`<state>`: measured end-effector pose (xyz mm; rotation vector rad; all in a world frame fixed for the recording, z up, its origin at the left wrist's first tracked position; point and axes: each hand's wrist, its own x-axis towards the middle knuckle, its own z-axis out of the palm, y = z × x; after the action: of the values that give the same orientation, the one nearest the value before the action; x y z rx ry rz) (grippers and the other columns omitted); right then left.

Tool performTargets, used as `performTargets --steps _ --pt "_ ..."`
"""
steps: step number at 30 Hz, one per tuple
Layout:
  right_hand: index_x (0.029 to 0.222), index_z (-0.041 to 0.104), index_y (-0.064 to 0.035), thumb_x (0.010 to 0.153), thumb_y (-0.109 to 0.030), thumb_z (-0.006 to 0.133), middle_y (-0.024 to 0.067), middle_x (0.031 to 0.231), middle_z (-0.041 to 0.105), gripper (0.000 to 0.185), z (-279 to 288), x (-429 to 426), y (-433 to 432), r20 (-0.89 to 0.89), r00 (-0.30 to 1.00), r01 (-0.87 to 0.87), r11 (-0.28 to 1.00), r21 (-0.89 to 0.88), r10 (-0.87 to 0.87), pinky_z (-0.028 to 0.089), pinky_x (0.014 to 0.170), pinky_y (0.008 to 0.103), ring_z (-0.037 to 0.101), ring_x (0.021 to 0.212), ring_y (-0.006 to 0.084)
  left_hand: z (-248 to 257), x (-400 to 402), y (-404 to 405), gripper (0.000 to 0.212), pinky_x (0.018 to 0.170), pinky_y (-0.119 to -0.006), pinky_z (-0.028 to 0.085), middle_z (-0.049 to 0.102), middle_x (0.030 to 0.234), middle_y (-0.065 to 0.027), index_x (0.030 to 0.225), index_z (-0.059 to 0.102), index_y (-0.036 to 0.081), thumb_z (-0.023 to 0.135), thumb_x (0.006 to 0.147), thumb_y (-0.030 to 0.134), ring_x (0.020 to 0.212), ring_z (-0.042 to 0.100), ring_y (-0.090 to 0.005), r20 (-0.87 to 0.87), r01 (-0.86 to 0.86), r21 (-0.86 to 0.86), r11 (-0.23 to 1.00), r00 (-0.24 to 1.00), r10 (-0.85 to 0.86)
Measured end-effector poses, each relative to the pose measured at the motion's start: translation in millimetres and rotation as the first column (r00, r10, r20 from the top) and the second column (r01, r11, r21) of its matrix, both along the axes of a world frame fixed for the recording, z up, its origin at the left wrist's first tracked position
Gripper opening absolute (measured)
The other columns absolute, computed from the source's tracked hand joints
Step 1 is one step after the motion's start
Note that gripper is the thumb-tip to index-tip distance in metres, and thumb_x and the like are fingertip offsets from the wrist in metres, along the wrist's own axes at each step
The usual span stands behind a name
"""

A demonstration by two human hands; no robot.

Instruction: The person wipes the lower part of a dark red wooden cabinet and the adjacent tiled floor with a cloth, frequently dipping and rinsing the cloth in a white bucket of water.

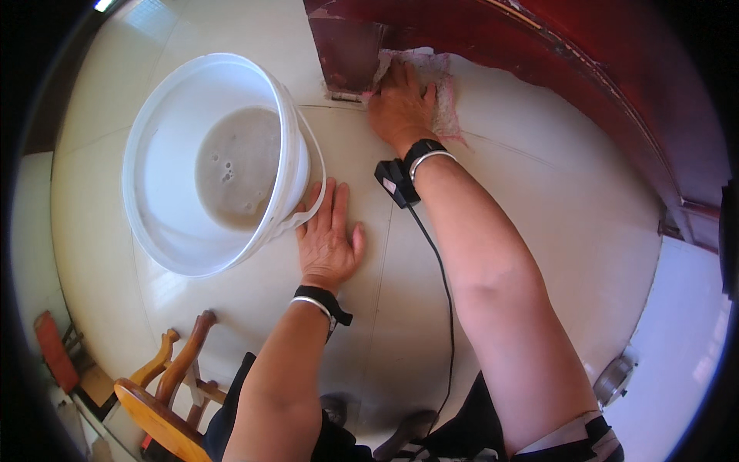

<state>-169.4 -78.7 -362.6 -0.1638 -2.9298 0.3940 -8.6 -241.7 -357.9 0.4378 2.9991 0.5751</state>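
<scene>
My right hand [402, 110] lies spread on a pale cloth [445, 110] with pink frayed edges, resting on the floor beneath dark red wooden furniture [349, 55]. Its fingers point towards the furniture's underside, the thumb apart; no grip on the cloth shows. My left hand [330, 245] rests palm down on the tiles, holding nothing. Its fingertips reach beside a white plastic bucket [167, 156], partly behind the bucket's handle [317, 173]. Cloudy greyish water [236, 167] with a few bubbles stands in the bucket.
A small black device [398, 183] with a cable [441, 265] is at my right wrist. A wooden chair [167, 416] stands at lower left. A round metal object [615, 381] is at lower right. Glossy cream tiles [519, 167] cover the floor.
</scene>
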Motion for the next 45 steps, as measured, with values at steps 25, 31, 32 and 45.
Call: performTargets --steps 25,31,32,45 --pt "0.124 0.051 -0.0052 0.084 -0.026 0.047 0.0065 0.138 0.039 0.046 -11.0 15.2 -4.9 -0.082 0.997 0.017 0.998 0.054 -0.012 0.016 0.104 0.0529 0.027 0.131 0.0235 0.8 -0.3 -0.3 0.064 0.101 -0.048 0.026 0.032 0.143 -0.0106 0.136 0.035 0.008 0.052 0.078 0.027 0.132 0.028 -0.0294 -0.052 0.021 0.006 1.000 0.998 -0.020" --pt "0.125 0.049 -0.0055 0.083 -0.025 0.047 0.0066 0.141 0.035 0.047 -17.1 62.9 -19.9 0.013 0.993 -0.116 0.993 0.012 0.116 0.013 0.106 0.0534 0.023 0.134 0.0233 -5.7 4.0 -10.5 0.064 0.099 -0.048 0.027 0.032 0.143 -0.0108 0.136 0.035 0.009 0.052 0.077 0.027 0.132 0.028 -0.0292 -0.018 -0.007 -0.014 1.000 1.000 0.007" --pt "0.126 0.048 -0.0061 0.082 -0.020 0.045 0.0061 0.142 0.033 0.046 -14.2 64.2 -18.6 0.060 0.991 -0.116 0.993 -0.013 0.116 0.016 0.108 0.0502 0.022 0.136 0.0223 -6.3 5.1 -9.6 0.064 0.099 -0.048 0.027 0.032 0.142 -0.0110 0.136 0.035 0.009 0.052 0.077 0.027 0.132 0.028 -0.0293 -0.019 -0.012 -0.019 1.000 1.000 0.011" --pt "0.131 0.044 -0.0096 0.085 -0.028 0.047 0.0033 0.143 0.033 0.049 -15.8 61.7 0.8 0.086 0.976 -0.208 0.973 0.103 0.200 0.015 0.107 0.0494 0.023 0.134 0.0216 -3.6 6.3 -9.6 0.065 0.102 -0.048 0.025 0.032 0.143 -0.0118 0.137 0.034 0.009 0.053 0.077 0.026 0.133 0.028 -0.0301 0.004 -0.007 -0.024 1.000 1.000 0.007"
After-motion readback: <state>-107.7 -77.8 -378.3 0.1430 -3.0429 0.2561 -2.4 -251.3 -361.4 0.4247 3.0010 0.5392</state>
